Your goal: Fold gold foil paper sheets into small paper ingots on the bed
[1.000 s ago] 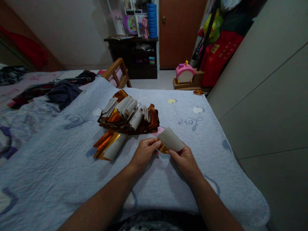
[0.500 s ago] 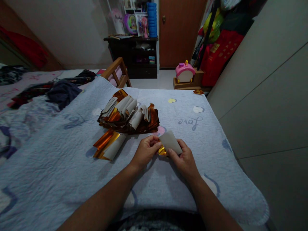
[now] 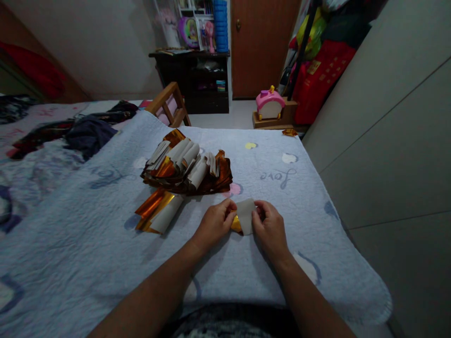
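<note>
Between my hands is a small sheet of gold foil paper [image 3: 245, 217], its grey-white back facing up and a folded gold part showing at the lower left. My left hand [image 3: 215, 220] pinches its left side between thumb and fingers. On the opposite edge, my right hand [image 3: 270, 226] grips the sheet with the thumb in front. Beyond my left hand lies a loose bundle of gold foil papers [image 3: 167, 213], partly rolled. Behind it sits a larger pile of curled gold and white papers [image 3: 197, 173].
A pale blue quilt [image 3: 246, 277] covers the surface under my hands. One folded gold piece [image 3: 290, 133] lies at its far right corner. Dark clothes [image 3: 89, 136] are on the left. A wooden chair [image 3: 172, 105] and a pink toy [image 3: 269, 103] stand beyond; a white cabinet [image 3: 394, 141] borders the right.
My right hand has shifted its grip to the upper right edge of the sheet, which has turned and tilted lower. My left hand keeps its pinch in nearly the same place.
</note>
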The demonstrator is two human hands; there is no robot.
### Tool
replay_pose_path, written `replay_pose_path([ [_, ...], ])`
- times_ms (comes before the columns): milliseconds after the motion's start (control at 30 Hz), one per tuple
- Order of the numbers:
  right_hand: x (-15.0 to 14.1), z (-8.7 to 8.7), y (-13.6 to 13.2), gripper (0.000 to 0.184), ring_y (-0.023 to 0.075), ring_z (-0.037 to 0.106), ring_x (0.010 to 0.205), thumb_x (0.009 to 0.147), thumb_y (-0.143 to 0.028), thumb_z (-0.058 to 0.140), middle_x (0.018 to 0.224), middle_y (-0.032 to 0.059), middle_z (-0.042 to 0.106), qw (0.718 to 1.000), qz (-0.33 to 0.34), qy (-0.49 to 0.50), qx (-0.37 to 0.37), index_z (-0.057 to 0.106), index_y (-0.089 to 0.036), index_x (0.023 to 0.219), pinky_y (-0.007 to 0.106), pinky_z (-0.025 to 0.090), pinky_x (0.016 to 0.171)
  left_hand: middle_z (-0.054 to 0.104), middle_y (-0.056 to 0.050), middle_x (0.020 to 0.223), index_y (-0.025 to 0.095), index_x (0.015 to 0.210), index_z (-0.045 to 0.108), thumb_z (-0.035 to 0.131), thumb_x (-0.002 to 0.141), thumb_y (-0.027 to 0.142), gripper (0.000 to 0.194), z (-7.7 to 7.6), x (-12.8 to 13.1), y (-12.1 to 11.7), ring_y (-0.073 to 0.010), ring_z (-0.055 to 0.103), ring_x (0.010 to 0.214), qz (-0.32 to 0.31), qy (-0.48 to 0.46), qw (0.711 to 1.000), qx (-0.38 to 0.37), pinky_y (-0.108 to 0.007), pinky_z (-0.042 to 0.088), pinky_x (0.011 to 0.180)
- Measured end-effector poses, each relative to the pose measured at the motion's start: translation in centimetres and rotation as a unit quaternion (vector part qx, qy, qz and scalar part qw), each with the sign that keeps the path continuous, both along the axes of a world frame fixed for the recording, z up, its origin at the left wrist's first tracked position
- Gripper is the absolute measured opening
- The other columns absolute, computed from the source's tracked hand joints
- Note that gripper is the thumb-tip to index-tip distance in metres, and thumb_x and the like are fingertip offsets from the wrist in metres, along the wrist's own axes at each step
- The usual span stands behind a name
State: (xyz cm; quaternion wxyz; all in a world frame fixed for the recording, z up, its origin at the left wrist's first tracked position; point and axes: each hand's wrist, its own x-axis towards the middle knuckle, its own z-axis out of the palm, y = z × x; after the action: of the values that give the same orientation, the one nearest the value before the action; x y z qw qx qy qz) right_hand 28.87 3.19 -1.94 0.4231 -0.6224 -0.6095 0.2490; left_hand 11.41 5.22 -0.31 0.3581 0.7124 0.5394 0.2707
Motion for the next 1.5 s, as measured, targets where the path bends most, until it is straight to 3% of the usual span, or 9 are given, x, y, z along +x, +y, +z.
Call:
replay_pose_path([
  [267, -0.1, -0.6, 0.5, 0.026, 0.0253, 0.059, 0.082, 0.086, -0.028, 0.053, 0.084, 0.0084, 0.067, 0.998, -0.015, -0.059, 0.012, 0.067, -0.015, 0.104, 0.039, 0.047, 0.078, 0.064, -0.006, 0.092, 0.019, 0.092, 0.061, 0.056, 0.089, 0.013, 0.008, -0.9, -0.1, 0.0, -0.0212, 0.061, 0.087, -0.036, 0.083, 0.992, 0.091, -0.033, 0.048, 0.078],
  [500, -0.3, -1.0, 0.4, 0.032, 0.0282, 0.055, 0.093, 0.086, -0.018, 0.050, 0.101, 0.0128, 0.067, 0.989, 0.019, -0.143, 0.027, 0.062, -0.015, 0.115, 0.042, 0.045, 0.085, 0.061, -0.008, 0.100, 0.019, 0.091, 0.063, 0.062, 0.087, 0.013, 0.007, -1.3, -0.3, 0.4, -0.0253, 0.057, 0.099, -0.057, 0.110, 0.983, 0.133, -0.040, 0.048, 0.089],
  [800, -0.3, -1.2, 0.5, 0.030, 0.0287, 0.052, 0.094, 0.086, -0.016, 0.050, 0.101, 0.0130, 0.064, 0.985, 0.027, -0.165, 0.027, 0.061, -0.015, 0.114, 0.043, 0.043, 0.088, 0.065, -0.006, 0.095, 0.020, 0.090, 0.061, 0.060, 0.085, 0.010, 0.011, -1.2, -0.7, 0.7, -0.0246, 0.058, 0.096, -0.072, 0.076, 0.989, 0.108, -0.038, 0.047, 0.086],
  [933, -0.1, -0.4, -0.1, 0.030, 0.0294, 0.049, 0.102, 0.084, -0.020, 0.055, 0.108, 0.0128, 0.058, 0.987, 0.029, -0.150, 0.048, 0.061, -0.016, 0.113, 0.045, 0.040, 0.091, 0.066, -0.007, 0.093, 0.020, 0.088, 0.061, 0.053, 0.088, 0.012, 0.011, -0.8, -1.0, 0.7, -0.0243, 0.058, 0.094, -0.101, 0.079, 0.987, 0.093, -0.039, 0.047, 0.087],
  [1067, 0.0, 0.8, -1.1, 0.008, 0.0249, 0.049, 0.096, 0.081, -0.017, 0.056, 0.096, 0.0064, 0.056, 0.981, 0.150, -0.111, 0.056, 0.059, -0.020, 0.088, 0.040, 0.039, 0.087, 0.065, -0.008, 0.099, 0.019, 0.091, 0.061, 0.046, 0.090, 0.013, 0.016, 0.5, -1.7, 0.7, -0.0243, 0.058, 0.098, -0.147, 0.065, 0.985, 0.066, -0.041, 0.046, 0.093],
  [1200, -0.2, 1.2, -1.4, 0.004, 0.0236, 0.049, 0.094, 0.083, -0.021, 0.061, 0.093, 0.0044, 0.057, 0.962, 0.230, -0.147, 0.029, 0.058, -0.020, 0.085, 0.038, 0.038, 0.084, 0.063, -0.007, 0.106, 0.021, 0.100, 0.061, 0.058, 0.079, 0.014, 0.022, 1.6, -2.7, 0.7, -0.0241, 0.056, 0.102, -0.196, 0.047, 0.978, 0.045, -0.039, 0.046, 0.097],
  [1333, -0.5, 0.8, -1.1, 0.005, 0.0233, 0.049, 0.095, 0.090, -0.022, 0.062, 0.095, 0.0041, 0.059, 0.952, 0.235, -0.195, 0.007, 0.061, -0.021, 0.085, 0.038, 0.036, 0.083, 0.061, -0.006, 0.102, 0.021, 0.097, 0.059, 0.060, 0.085, 0.020, 0.012, 1.5, -2.8, 0.8, -0.0243, 0.055, 0.100, -0.195, 0.053, 0.979, 0.034, -0.039, 0.047, 0.093],
  [1500, -0.7, 0.4, -1.0, 0.003, 0.0242, 0.049, 0.096, 0.092, -0.020, 0.062, 0.098, 0.0053, 0.059, 0.953, 0.209, -0.220, -0.004, 0.062, -0.022, 0.089, 0.037, 0.038, 0.082, 0.059, -0.005, 0.099, 0.021, 0.092, 0.056, 0.058, 0.084, 0.013, 0.011, 0.4, -2.3, 0.9, -0.0230, 0.054, 0.097, -0.171, 0.066, 0.982, 0.053, -0.037, 0.046, 0.089],
])
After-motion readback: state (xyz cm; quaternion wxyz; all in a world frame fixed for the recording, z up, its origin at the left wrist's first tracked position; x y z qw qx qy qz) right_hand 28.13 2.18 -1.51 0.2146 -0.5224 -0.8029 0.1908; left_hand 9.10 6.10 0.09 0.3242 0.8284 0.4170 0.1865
